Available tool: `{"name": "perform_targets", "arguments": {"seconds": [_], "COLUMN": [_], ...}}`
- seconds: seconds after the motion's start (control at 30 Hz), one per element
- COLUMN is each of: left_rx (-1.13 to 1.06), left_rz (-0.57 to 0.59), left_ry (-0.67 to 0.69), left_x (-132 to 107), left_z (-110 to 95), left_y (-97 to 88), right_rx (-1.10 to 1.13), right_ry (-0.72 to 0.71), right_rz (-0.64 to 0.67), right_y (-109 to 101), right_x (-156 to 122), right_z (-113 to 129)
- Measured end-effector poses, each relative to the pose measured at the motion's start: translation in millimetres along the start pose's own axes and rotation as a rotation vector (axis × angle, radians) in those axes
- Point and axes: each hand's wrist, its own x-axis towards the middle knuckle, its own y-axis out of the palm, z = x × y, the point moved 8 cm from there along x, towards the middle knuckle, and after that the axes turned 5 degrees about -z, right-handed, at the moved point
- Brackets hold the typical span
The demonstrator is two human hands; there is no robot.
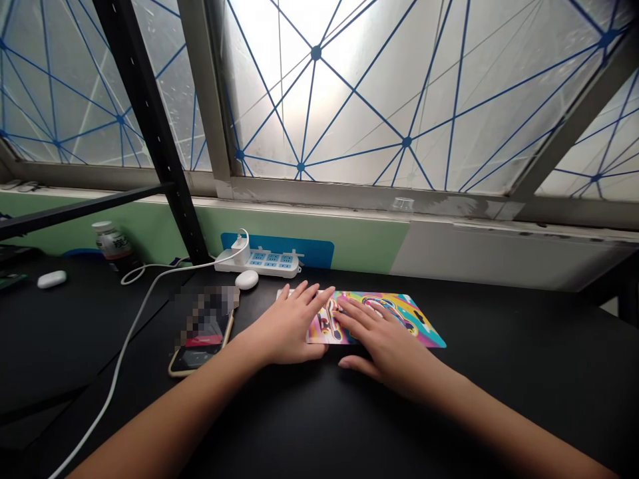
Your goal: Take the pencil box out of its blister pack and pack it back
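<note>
A flat, brightly printed card (424,326) in pink, yellow and teal lies on the black table, with a dark hanging slot near its right end. My left hand (294,322) rests on the card's left part, fingers spread. On the middle of the card lies my right hand (384,339), its fingers stretched out and its thumb apart, near the front edge. Both palms face down, and they cover much of the print. Whether anything is packed on the card cannot be made out.
Left of my hands lies a phone (204,332) in a light case. Behind it are a white rounded case (246,279) and a white power strip (269,264) with a plugged-in charger. A white cable (122,359) crosses the table. Farther left stand a black post (160,133) and a bottle (116,246).
</note>
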Motion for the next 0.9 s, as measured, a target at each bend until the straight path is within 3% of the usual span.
{"name": "perform_targets", "arguments": {"seconds": [0.13, 0.27, 0.67, 0.9], "left_rx": [-0.005, 0.032, 0.051, 0.156], "left_rz": [-0.024, -0.042, -0.036, -0.055], "left_ry": [-0.017, -0.032, -0.039, -0.034], "left_x": [1.1, 3.3, 6.4, 5.5], "left_z": [-4.7, -1.0, 8.0, 3.5], "left_y": [5.8, 13.1, 18.0, 14.5], "right_rx": [-0.009, -0.038, -0.021, -0.08], "right_ry": [-0.057, -0.066, 0.009, -0.017], "right_rz": [0.013, 0.022, 0.1, 0.013], "right_y": [16.5, 25.8, 21.0, 21.1], "right_x": [14.6, 20.1, 3.0, -3.2], "right_z": [14.6, 11.5, -16.2, -18.5]}}
